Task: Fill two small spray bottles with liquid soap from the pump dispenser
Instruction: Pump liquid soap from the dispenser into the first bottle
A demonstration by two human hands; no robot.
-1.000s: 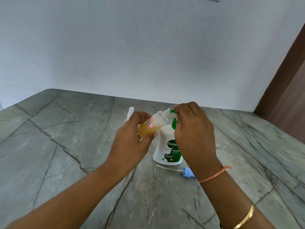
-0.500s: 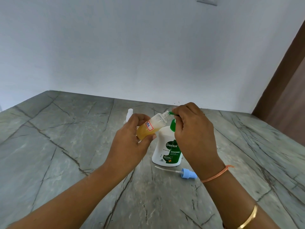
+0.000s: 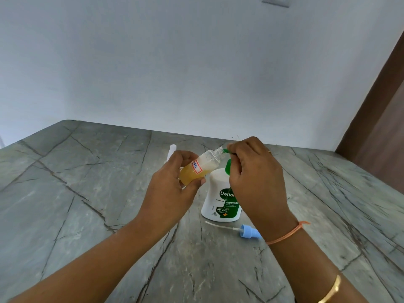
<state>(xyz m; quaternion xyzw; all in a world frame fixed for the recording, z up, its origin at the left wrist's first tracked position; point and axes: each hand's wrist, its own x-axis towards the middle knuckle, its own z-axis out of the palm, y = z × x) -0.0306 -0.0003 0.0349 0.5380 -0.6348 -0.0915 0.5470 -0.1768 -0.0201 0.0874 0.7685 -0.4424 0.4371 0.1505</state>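
Presently, left grip (image 3: 172, 189): curled round tilted spray bottle (image 3: 202, 166), part-filled amber.
Right grip (image 3: 258, 178): curled over pump dispenser (image 3: 215, 193) nozzle, at bottle mouth.
Blue spray cap (image 3: 249, 231): lying on tabletop (image 3: 87, 193).

The white-and-green plastic pump dispenser (image 3: 215, 193) stands on the grey veined stone surface (image 3: 87, 215). Left of it, the left hand (image 3: 172, 191) holds the small clear plastic spray bottle (image 3: 203, 165) tilted above the surface, mouth at the dispenser's spout, which the right hand (image 3: 258, 178) grips. The blue plastic spray cap (image 3: 249, 231) lies before the dispenser, and a white-capped bottle (image 3: 172, 148) stands behind the left hand.
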